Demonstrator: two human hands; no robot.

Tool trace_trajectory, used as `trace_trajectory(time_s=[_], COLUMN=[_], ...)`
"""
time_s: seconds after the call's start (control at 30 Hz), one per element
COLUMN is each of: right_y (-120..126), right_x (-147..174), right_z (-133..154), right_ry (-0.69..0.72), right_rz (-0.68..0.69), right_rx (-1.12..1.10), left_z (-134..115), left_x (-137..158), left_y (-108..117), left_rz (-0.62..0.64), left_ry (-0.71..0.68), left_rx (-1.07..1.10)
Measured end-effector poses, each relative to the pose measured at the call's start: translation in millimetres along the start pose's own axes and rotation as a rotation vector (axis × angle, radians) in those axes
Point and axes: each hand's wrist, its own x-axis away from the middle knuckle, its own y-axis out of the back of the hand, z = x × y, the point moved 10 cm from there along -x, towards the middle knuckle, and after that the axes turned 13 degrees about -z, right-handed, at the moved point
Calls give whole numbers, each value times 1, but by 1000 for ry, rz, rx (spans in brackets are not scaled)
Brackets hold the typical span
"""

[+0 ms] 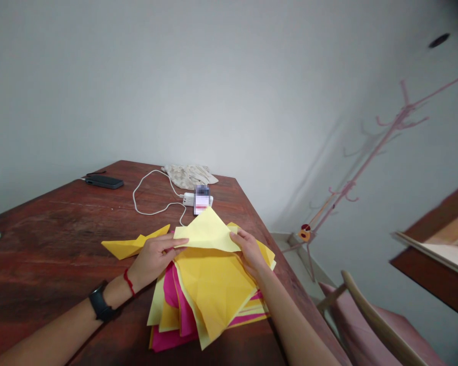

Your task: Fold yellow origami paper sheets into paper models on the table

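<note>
Now the wooden table (41,239) fills the near left of my view, and on its near right side sits the stack of coloured paper (209,295), yellow and pink sheets fanned loosely, some edges hanging toward me. On top of it I hold a pale yellow folded sheet (208,233), its point lifted toward the far side. My left hand (154,256) pinches its left edge, fingers closed flat along the crease; my right hand (250,251) grips its right corner, thumb over and fingers under. To fold it cleanly, I judge both hands should keep the edges aligned and press against the stack evenly, since the loose sheets beneath could slide. Just left of my left hand lies a folded yellow piece (132,245). Farther off, a white charger (196,199) with its cable (148,195) sits close behind the sheet. Beyond lie a crumpled cloth (191,175) and, far left, a dark phone (104,181). A chair (370,320) stands near right.
</note>
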Motion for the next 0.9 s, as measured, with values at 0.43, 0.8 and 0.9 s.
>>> trace_trajectory(time_s=[0.43,0.8,0.9], right_y=[-13,-5,-1], right_x=[12,2,1], right_z=[18,-2,-2], right_ry=[55,-3,-16], right_rz=[128,45,2], right_rx=[-103,-104,-122], left_z=[38,46,47], left_x=[0,12,14], left_y=[6,-12,-14], left_rz=[-87,-4,-12], left_ry=[452,591,620], left_rx=[118,208,242])
